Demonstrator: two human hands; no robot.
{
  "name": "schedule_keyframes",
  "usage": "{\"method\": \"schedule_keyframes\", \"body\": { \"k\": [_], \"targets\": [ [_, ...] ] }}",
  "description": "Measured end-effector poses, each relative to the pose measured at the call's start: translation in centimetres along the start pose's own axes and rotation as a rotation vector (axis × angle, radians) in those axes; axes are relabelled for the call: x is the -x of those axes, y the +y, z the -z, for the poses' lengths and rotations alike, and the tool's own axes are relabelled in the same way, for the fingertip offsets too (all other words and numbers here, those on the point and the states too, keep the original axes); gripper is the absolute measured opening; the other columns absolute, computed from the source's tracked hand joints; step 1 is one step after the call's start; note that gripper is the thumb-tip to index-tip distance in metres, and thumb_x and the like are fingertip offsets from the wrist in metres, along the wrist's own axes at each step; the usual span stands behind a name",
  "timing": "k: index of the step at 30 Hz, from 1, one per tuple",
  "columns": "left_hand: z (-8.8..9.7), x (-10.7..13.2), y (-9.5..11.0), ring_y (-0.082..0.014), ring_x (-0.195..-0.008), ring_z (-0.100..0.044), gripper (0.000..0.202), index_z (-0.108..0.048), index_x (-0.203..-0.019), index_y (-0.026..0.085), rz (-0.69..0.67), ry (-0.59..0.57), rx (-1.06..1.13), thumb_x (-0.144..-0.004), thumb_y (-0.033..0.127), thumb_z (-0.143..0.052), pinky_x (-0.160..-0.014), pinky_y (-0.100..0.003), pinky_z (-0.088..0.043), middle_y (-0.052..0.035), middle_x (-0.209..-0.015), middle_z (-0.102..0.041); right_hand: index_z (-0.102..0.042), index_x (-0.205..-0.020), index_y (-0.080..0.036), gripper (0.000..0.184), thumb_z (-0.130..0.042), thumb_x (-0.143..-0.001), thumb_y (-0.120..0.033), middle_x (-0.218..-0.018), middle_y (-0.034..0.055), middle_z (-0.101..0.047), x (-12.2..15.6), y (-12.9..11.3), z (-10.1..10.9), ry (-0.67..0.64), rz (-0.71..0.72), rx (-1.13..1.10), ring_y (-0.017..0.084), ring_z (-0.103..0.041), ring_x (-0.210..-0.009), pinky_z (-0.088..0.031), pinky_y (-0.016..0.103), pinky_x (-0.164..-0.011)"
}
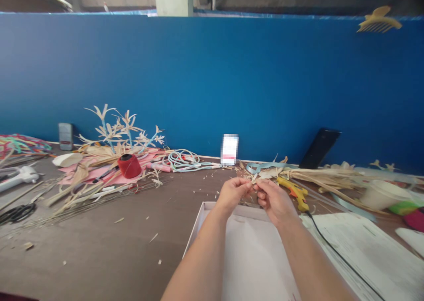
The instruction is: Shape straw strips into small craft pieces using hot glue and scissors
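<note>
My left hand [232, 196] and my right hand [274, 199] meet fingertip to fingertip above the far edge of a shallow white box [255, 243]. Both are closed in a pinch on a small pale strip [254, 178], which looks like dried husk or straw. Only its tip shows; the fingers cover the rest. Just right of my right hand lies a yellow glue gun [294, 193], its black cord running toward me. Behind the hands, a light blue ribbon [265, 165] curls among pale scraps.
On the left are straw flowers [127, 126] on blue stems, a red thread spool [129, 166], black scissors [18, 212] and coiled pale blue cord [182, 160]. A phone [229, 150] leans against the blue partition [212, 80]. Printed paper [371, 248] and a pale cup [380, 194] lie right.
</note>
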State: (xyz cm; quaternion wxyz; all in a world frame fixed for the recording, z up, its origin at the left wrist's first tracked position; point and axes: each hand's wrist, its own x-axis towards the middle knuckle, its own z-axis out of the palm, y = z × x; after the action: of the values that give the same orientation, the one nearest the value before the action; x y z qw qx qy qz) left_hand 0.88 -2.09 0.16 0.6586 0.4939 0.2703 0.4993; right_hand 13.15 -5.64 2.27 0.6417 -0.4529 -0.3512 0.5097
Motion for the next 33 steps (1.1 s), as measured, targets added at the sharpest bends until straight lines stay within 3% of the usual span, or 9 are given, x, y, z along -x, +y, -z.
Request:
{"method": "schedule_keyframes", "body": {
  "k": [23,27,30,33],
  "targets": [
    [0.2,-0.3,-0.3,-0.0108,-0.062,-0.054,0.027,-0.066,-0.077,0.013,-0.049,0.083,-0.031,-0.066,0.038,-0.068,-0.064,-0.025,-0.043,-0.005,-0.073,-0.065,-0.061,-0.071,-0.017,0.026,-0.075,-0.061,-0.037,-0.068,-0.0012,-0.06,0.2,0.1,-0.3,0.04,0.013,0.112,0.005,-0.041,-0.045,-0.027,0.016,-0.034],
    [0.4,-0.4,-0.2,-0.0114,-0.064,-0.056,0.026,-0.066,-0.08,0.013,-0.052,0.17,-0.035,-0.067,0.035,-0.067,-0.066,-0.025,-0.044,-0.0053,-0.074,-0.065,-0.062,-0.075,-0.019,0.03,-0.073,-0.063,-0.044,-0.074,-0.001,-0.061,0.1,0.4,-0.5,0.064,-0.019,0.154,0.005,-0.042,-0.046,-0.027,0.017,-0.034],
    [0.6,-0.7,-0.4,-0.0115,-0.065,-0.056,0.026,-0.066,-0.082,0.013,-0.064,0.252,-0.033,-0.068,0.035,-0.066,-0.066,-0.025,-0.044,-0.0053,-0.074,-0.065,-0.062,-0.081,-0.021,0.034,-0.068,-0.065,-0.05,-0.079,0.0014,-0.063,-0.6,0.2,0.4,0.144,0.015,0.234,0.009,-0.046,-0.047,-0.029,0.02,-0.036],
    [0.6,-0.9,-0.4,-0.0113,-0.064,-0.056,0.027,-0.066,-0.081,0.013,-0.064,0.289,-0.008,-0.067,0.037,-0.066,-0.065,-0.024,-0.044,-0.0045,-0.072,-0.065,-0.062,-0.084,-0.02,0.035,-0.065,-0.065,-0.049,-0.079,0.0059,-0.065,-1.8,-0.9,2.9,0.385,0.199,0.567,0.017,-0.055,-0.057,-0.041,0.028,-0.048]
  ]
}}
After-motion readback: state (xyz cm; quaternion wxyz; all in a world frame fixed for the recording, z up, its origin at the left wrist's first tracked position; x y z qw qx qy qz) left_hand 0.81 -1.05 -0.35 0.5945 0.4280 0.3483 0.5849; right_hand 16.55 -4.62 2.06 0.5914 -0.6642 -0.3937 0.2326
